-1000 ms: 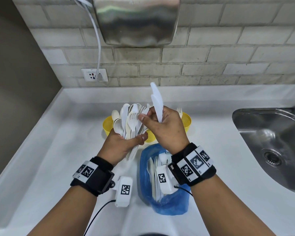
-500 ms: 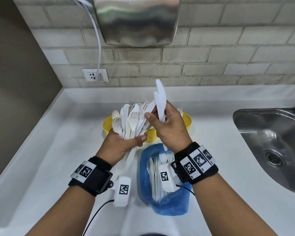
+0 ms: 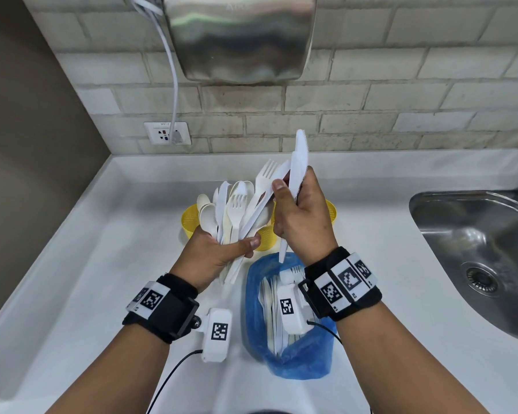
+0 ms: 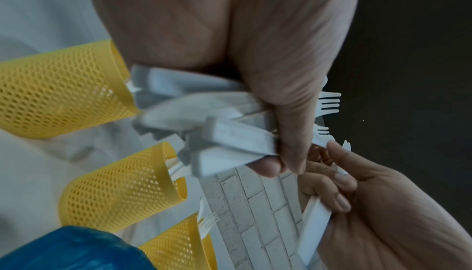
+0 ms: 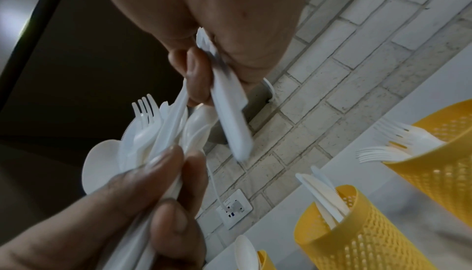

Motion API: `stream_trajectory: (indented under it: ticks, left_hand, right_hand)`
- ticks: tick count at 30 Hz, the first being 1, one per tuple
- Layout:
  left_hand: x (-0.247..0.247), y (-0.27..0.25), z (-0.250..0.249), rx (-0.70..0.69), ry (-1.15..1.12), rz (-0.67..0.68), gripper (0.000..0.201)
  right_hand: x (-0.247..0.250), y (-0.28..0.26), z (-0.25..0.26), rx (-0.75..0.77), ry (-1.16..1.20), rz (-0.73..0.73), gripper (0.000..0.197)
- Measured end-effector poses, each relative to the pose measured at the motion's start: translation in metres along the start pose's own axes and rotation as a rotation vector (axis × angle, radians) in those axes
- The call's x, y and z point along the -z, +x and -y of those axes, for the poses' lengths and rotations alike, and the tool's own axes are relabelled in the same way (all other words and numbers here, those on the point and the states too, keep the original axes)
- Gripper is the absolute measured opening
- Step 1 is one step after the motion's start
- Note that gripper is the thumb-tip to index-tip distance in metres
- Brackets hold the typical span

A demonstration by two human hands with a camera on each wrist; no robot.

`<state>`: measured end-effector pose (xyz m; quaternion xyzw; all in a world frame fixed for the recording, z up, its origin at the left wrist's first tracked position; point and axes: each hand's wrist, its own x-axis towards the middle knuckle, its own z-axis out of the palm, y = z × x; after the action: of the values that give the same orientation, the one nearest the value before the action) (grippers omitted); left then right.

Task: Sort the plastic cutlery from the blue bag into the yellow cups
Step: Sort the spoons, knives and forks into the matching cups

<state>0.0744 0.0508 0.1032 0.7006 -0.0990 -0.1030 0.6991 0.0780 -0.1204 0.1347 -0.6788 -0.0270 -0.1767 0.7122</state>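
My left hand [image 3: 231,243] grips a fanned bundle of white plastic cutlery [image 3: 235,210] by the handles: spoons, forks and knives. My right hand [image 3: 290,186] holds white knives [image 3: 300,156] upright and pinches another piece [image 3: 266,192] that leans out of the bundle. Three yellow mesh cups [image 3: 190,219] stand behind the hands. In the right wrist view one cup [image 5: 357,244] holds knives, another cup [image 5: 447,153] holds forks, and a third [image 5: 263,260] holds a spoon. The blue bag [image 3: 290,357] lies under my right wrist with more cutlery [image 3: 268,309] in it.
A steel sink [image 3: 479,264] is sunk into the white counter [image 3: 102,264] at the right. A brick wall with a socket [image 3: 167,133] and a steel dryer [image 3: 240,37] closes the back. A dark wall [image 3: 27,144] bounds the left side.
My right hand has risen a little and shifted right with its knives. It now draws one more piece out of the bundle. The left hand has stayed in place.
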Motion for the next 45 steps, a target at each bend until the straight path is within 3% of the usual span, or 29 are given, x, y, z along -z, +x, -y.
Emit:
stream_trajectory:
  ticks: [5,10,12,19,26,31,35,38,45]
  left_hand:
    - [0.002,0.000,0.001,0.011,-0.025,0.011,0.021]
    - [0.003,0.001,0.000,0.023,-0.015,0.024,0.025]
    - [0.005,0.001,0.000,0.017,-0.034,0.044,0.024]
    - [0.009,0.004,0.007,0.035,-0.041,0.078,0.022]
    - [0.007,0.003,0.006,0.068,-0.094,0.061,0.023]
    - [0.011,0.002,0.007,0.059,-0.040,0.080,0.018]
    - [0.013,0.004,0.010,0.071,-0.048,0.100,0.032]
    - [0.010,0.004,0.009,0.075,-0.068,0.086,0.024]
    - [0.008,0.005,0.009,0.077,-0.106,0.075,0.021]
  right_hand:
    - [-0.004,0.003,0.001,0.013,0.007,-0.033,0.014]
    - [-0.003,0.003,0.004,0.051,0.036,-0.005,0.022]
    - [-0.003,0.002,0.007,0.061,0.012,0.005,0.016]
    - [-0.003,0.007,0.007,0.013,-0.036,-0.014,0.016]
    - [-0.005,0.006,-0.002,-0.114,0.045,-0.167,0.029]
    - [-0.004,0.004,-0.002,-0.086,0.077,-0.199,0.019]
    - [-0.002,0.005,0.002,-0.135,0.060,-0.167,0.026]
    - [-0.003,0.006,0.006,-0.178,0.163,-0.195,0.030]
    - [0.011,0.013,0.012,-0.237,0.658,-0.391,0.024]
